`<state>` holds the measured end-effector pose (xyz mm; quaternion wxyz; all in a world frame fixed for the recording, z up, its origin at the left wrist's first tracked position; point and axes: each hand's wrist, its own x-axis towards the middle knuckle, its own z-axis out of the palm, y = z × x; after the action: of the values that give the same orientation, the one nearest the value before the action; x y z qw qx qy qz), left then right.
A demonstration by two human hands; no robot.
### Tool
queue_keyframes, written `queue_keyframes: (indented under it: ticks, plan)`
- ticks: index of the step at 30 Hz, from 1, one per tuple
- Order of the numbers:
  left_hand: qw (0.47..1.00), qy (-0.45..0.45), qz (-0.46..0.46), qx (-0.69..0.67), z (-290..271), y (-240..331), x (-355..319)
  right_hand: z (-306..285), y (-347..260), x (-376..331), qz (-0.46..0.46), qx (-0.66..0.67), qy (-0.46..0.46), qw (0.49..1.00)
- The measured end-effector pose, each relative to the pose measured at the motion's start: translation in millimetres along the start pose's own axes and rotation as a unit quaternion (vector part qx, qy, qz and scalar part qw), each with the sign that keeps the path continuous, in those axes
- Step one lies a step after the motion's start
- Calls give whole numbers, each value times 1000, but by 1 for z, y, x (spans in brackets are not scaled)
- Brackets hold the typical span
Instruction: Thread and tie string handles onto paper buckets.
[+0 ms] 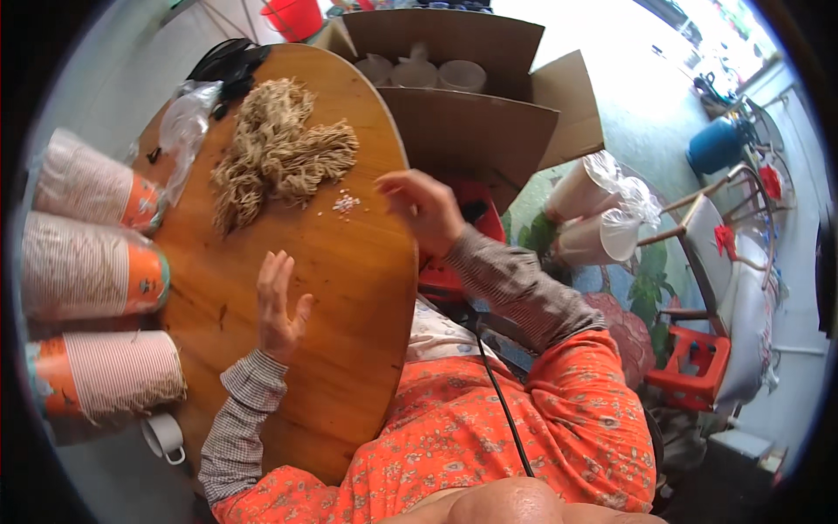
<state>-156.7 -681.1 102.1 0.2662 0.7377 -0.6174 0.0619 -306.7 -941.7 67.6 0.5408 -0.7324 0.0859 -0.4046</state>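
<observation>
My left hand (281, 306) is raised over the near part of the round wooden table (340, 262), its fingers stretched up and thumb apart, holding nothing. By the table's right edge hovers my right hand (423, 205), slightly blurred. Its fingers are loosely bent and apart, with nothing visible in them. Just left of it lies a small pile of tiny pale pink and white pieces (346, 203), too small to name. Beyond that, a heap of tan twisted cords (279, 153) spreads over the tabletop. Neither hand touches the pile or the cords.
Orange-and-striped nested cup stacks (83, 266) line the left side, near a white mug (163, 438). An open cardboard box (471, 131) holding translucent cups stands beyond the right edge. Bagged cup stacks (598, 237) and a red stool (690, 367) are farther right.
</observation>
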Motion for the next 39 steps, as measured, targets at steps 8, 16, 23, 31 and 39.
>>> queue_keyframes:
  ticks: [8, 16, 23, 31, 39]
  plan:
    - [985, -160, 46, -42, 27, 37, -1, -278, 131, -54, 167, -177, 314, 918]
    - [989, -140, 21, -51, 35, 31, 7, -554, 217, -240, 388, -137, 502, 761]
    - [991, -131, -8, -11, 25, 45, 8, -557, 279, -285, 436, 26, 535, 723]
    - [994, -109, -27, -12, 27, 39, -4, -612, 321, -319, 412, -60, 528, 740]
    - [995, -101, -21, -14, 30, 41, -2, -494, 208, -329, 383, -484, 302, 726]
